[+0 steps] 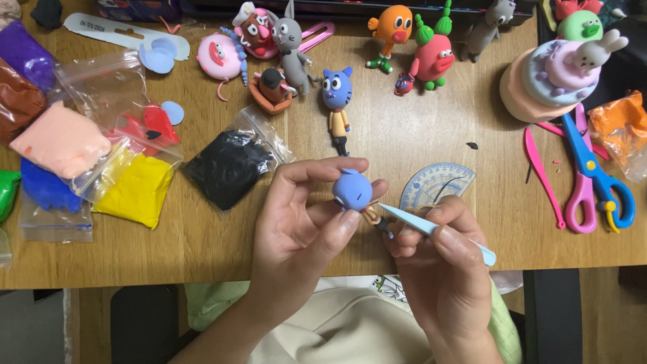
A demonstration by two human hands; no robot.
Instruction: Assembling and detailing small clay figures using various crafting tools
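Two hands meet near the front edge of the worktop (404,135): my left hand (300,222) has its grip closed on a small clay figure (353,191), the round blue head pinched between thumb and fingertips, and my right hand (441,263) is closed pen-style on a pale blue sculpting tool (431,229) whose tip rests beside the figure's little body, under the head. I judge the figure very light and soft; it looks like modelling clay that dents under pressure, and the thin body and neck joint seem the weakest parts, so the head, held lightly at its sides, is the safest place to take it. The tool looks stiff and smooth, best held near the middle. To the left lie clear zip bags of clay: a black bag (232,165) closest, a yellow bag (138,189) beside it, a peach bag (60,141) and a blue bag (47,189) further left, with a red one (151,125) between them. At the far left lies a long white label strip (111,30); its print I leave unread. An orange bag (620,131) sits at the far right, next to pink and blue scissors (593,182). A clear protractor (435,183) lies just beyond my right hand.
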